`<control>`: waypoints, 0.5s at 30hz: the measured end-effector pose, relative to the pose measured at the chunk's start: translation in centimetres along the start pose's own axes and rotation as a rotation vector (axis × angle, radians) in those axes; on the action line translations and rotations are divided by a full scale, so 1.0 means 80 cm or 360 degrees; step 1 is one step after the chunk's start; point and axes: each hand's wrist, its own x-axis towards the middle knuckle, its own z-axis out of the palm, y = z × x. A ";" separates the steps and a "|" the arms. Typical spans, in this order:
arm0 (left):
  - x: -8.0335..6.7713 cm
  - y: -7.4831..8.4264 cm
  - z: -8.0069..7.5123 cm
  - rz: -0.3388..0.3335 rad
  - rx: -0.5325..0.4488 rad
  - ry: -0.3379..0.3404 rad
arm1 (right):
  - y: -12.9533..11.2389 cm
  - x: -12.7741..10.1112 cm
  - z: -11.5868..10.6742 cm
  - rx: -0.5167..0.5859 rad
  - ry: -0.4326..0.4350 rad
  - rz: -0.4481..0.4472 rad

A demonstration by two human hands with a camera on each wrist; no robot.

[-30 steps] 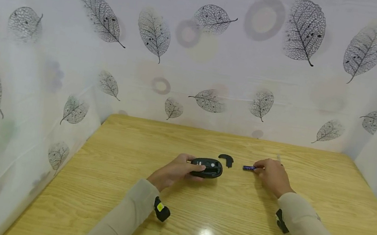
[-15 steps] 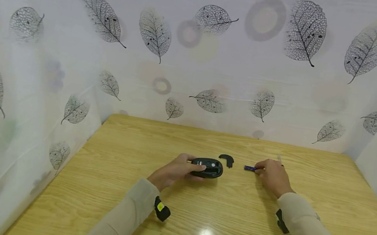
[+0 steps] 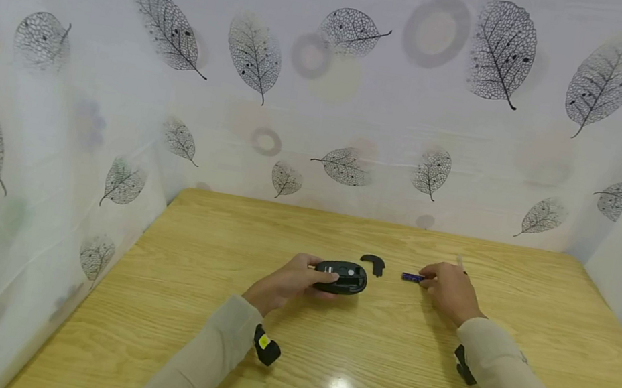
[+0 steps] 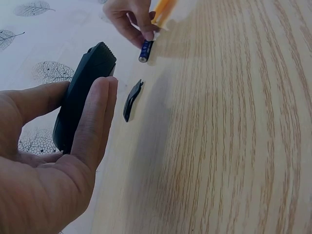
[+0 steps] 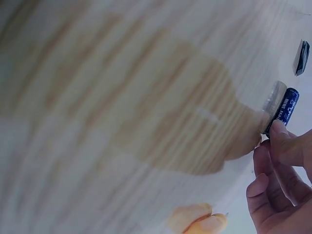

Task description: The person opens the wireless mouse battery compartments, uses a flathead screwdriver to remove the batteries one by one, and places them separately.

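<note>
A black computer mouse [image 3: 349,270] is in my left hand [image 3: 288,280], underside up, its long battery slot uncovered. The thumb lies across that underside; the left wrist view shows the mouse [image 4: 80,100] edge-on, raised off the table between thumb and fingers. Further right, my right hand [image 3: 450,291] pinches one end of a dark blue cylindrical battery [image 3: 411,278] low at the tabletop. The right wrist view shows thumb and fingertip on the battery [image 5: 287,105]. Between the hands lies the black curved battery cover [image 3: 376,263] of the mouse.
The wooden table [image 3: 371,353] ends at a leaf-patterned curtain [image 3: 360,114] at the back and sides. Behind the right hand lies a slim orange item [image 4: 163,10], only partly seen. A pale thin tip [image 3: 461,262] shows beyond the right hand in the head view.
</note>
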 end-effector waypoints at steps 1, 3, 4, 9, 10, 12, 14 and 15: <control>0.000 0.000 0.000 0.0000 -0.0002 -0.0001 | 0.000 0.000 0.000 0.0004 0.0002 0.0001; 0.000 0.000 -0.001 0.0001 0.0000 -0.0003 | 0.000 0.000 0.001 0.0012 0.0003 0.0004; 0.000 0.000 -0.001 0.0003 0.0002 -0.0003 | 0.000 0.001 0.001 0.0015 0.0004 0.0004; 0.000 -0.001 -0.001 0.0014 0.0001 -0.0005 | 0.000 0.000 -0.002 0.0014 0.0006 0.0001; 0.000 -0.001 -0.001 0.0016 -0.0002 -0.0005 | 0.000 0.000 -0.003 0.0014 0.0005 0.0004; 0.001 -0.002 -0.002 0.0017 -0.0012 -0.0004 | 0.000 -0.001 -0.005 0.0009 0.0000 0.0005; 0.001 -0.002 -0.002 0.0016 -0.0016 -0.0002 | 0.000 -0.002 -0.008 -0.0004 0.0001 -0.0002; 0.001 -0.002 -0.003 0.0017 -0.0016 -0.0003 | 0.000 -0.003 -0.010 -0.0009 0.0000 -0.0006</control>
